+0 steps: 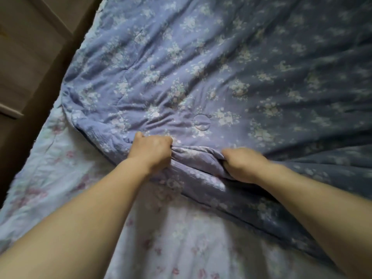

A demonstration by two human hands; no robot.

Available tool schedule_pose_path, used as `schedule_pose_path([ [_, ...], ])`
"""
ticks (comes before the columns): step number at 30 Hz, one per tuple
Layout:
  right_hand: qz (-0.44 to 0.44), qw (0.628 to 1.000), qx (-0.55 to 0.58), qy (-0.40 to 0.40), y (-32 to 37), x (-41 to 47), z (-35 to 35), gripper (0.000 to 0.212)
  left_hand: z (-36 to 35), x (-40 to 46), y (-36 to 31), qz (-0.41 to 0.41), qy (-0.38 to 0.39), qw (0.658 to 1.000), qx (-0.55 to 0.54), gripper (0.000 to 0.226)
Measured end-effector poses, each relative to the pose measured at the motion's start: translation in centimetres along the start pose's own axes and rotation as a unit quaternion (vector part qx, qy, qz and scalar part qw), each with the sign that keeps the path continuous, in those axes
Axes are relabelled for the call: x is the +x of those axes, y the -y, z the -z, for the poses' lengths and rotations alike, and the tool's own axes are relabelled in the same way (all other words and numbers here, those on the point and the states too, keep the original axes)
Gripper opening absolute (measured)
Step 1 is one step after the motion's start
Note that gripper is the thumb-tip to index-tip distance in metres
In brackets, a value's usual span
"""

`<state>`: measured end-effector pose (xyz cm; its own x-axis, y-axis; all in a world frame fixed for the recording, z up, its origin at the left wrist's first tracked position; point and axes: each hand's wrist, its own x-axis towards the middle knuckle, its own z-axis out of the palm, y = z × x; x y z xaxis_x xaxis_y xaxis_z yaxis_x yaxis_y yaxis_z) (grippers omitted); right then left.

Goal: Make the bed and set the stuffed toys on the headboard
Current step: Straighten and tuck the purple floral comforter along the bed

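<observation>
A blue quilt (pixel 201 67) with white flower prints lies spread over most of the bed, wrinkled and bunched along its near edge. My left hand (pixel 152 152) is closed on that near edge. My right hand (pixel 244 165) grips the same edge a little to the right, with a fold of quilt bunched between the two fists. Under the quilt lies a pale sheet (pixel 66 170) with pink flowers, bare at the lower left and bottom. No stuffed toys or headboard are in view.
Beige wooden furniture (pixel 30 57) stands along the bed's left side, close to the mattress edge. The right part of the quilt lies in shadow.
</observation>
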<state>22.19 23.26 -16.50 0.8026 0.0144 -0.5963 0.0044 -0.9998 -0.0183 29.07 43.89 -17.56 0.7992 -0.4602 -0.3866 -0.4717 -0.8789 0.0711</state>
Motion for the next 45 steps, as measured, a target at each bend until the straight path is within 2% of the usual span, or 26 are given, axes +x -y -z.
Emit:
schedule_pose_path([
  [3,0.063,0.996,0.062,-0.006,1.9,0.3,0.4,0.028,0.3,-1.2,2.4,0.038,-0.012,0.998,0.05,0.017],
  [5,0.087,0.992,0.095,-0.01,3.0,1.1,0.7,0.026,0.4,-2.1,3.9,0.069,-0.07,0.993,0.069,0.034],
  [8,0.096,0.984,0.148,0.014,2.8,2.6,0.1,0.024,-1.1,-2.8,3.5,0.128,-0.216,0.968,-0.009,0.037],
  [10,0.085,0.974,0.211,0.019,1.8,3.4,-1.9,0.017,-2.6,-3.5,1.5,0.238,-0.266,0.928,-0.103,0.022],
  [12,0.032,0.945,0.327,-0.007,0.8,3.8,-4.1,0.016,-3.6,-4.3,-1.3,0.38,-0.292,0.846,-0.233,0.052],
  [14,-0.019,0.899,0.436,-0.034,0.1,4.2,-5.5,0.022,-3.7,-5.3,-3.8,0.515,-0.305,0.712,-0.366,0.078],
  [16,-0.039,0.872,0.487,-0.032,-0.4,4.6,-6.0,0.028,-4.2,-5.8,-5.7,0.587,-0.275,0.583,-0.489,0.087],
  [17,-0.039,0.861,0.507,-0.027,-0.6,4.7,-6.0,0.028,-5.1,-5.8,-6.4,0.594,-0.26,0.544,-0.532,0.086],
  [20,-0.041,0.838,0.543,-0.032,-0.9,5.4,-6.4,0.032,-6.7,-5.1,-7.8,0.538,-0.236,0.486,-0.647,0.066],
  [22,-0.039,0.859,0.507,-0.055,-1.0,5.8,-6.8,0.034,-7.2,-4.6,-8.9,0.487,-0.193,0.467,-0.712,0.051],
  [23,-0.041,0.864,0.497,-0.063,-1.0,5.9,-6.9,0.035,-7.1,-4.5,-9.5,0.468,-0.156,0.468,-0.733,0.051],
  [25,-0.033,0.865,0.497,-0.068,-1.0,6.1,-7.2,0.037,-7.3,-4.6,-10.9,0.435,-0.085,0.496,-0.747,0.053],
  [26,-0.028,0.865,0.495,-0.075,-1.1,6.2,-7.3,0.037,-7.2,-4.7,-11.7,0.417,-0.065,0.517,-0.745,0.044],
  [27,-0.023,0.867,0.49,-0.083,-1.2,6.2,-7.4,0.038,-7.2,-4.8,-12.2,0.407,-0.064,0.533,-0.739,0.031],
  [29,-0.012,0.87,0.484,-0.092,-1.3,6.2,-7.6,0.04,-7.1,-5.1,-12.5,0.405,-0.092,0.534,-0.736,0.012],
  [33,0.018,0.875,0.476,-0.085,-1.4,5.6,-7.3,0.031,-7.4,-5.8,-11.7,0.427,-0.179,0.486,-0.741,0.02],
  [36,0.083,0.879,0.467,-0.056,-1.1,4.1,-6.3,0.014,-7.0,-7.1,-11.4,0.431,-0.212,0.423,-0.769,0.017],
  [37,0.103,0.887,0.443,-0.081,-1.0,3.0,-6.0,0.023,-7.0,-7.5,-10.9,0.431,-0.219,0.398,-0.78,0.017],
  [38,0.124,0.891,0.407,-0.157,-1.0,1.8,-5.7,0.032,-6.9,-7.9,-10.2,0.43,-0.229,0.378,-0.787,0.02],
  [39,0.149,0.883,0.365,-0.257,-1.0,-0.1,-5.4,0.037,-7.0,-8.3,-9.4,0.425,-0.237,0.37,-0.791,0.023],
  [40,0.191,0.858,0.34,-0.335,-0.9,-2.1,-5.4,0.04,-7.0,-8.8,-8.6,0.419,-0.243,0.369,-0.793,0.026],
  [41,0.243,0.845,0.325,-0.348,-0.9,-4.1,-5.3,0.047,-6.9,-9.1,-7.8,0.413,-0.247,0.369,-0.795,0.029],
  [42,0.285,0.853,0.318,-0.3,-0.7,-6.1,-5.3,0.059,-6.8,-9.7,-7.1,0.407,-0.25,0.369,-0.797,0.028],
  [43,0.308,0.881,0.295,-0.207,-0.2,-8.1,-5.7,0.074,-6.6,-10.4,-6.5,0.4,-0.257,0.367,-0.8,0.025],
  [44,0.307,0.916,0.224,-0.132,0.2,-9.3,-6.3,0.09,-6.3,-11.0,-5.9,0.395,-0.26,0.365,-0.802,0.025],
  [45,0.301,0.937,0.127,-0.12,0.5,-9.9,-7.1,0.102,-5.9,-11.4,-5.4,0.391,-0.255,0.366,-0.805,0.028],
])
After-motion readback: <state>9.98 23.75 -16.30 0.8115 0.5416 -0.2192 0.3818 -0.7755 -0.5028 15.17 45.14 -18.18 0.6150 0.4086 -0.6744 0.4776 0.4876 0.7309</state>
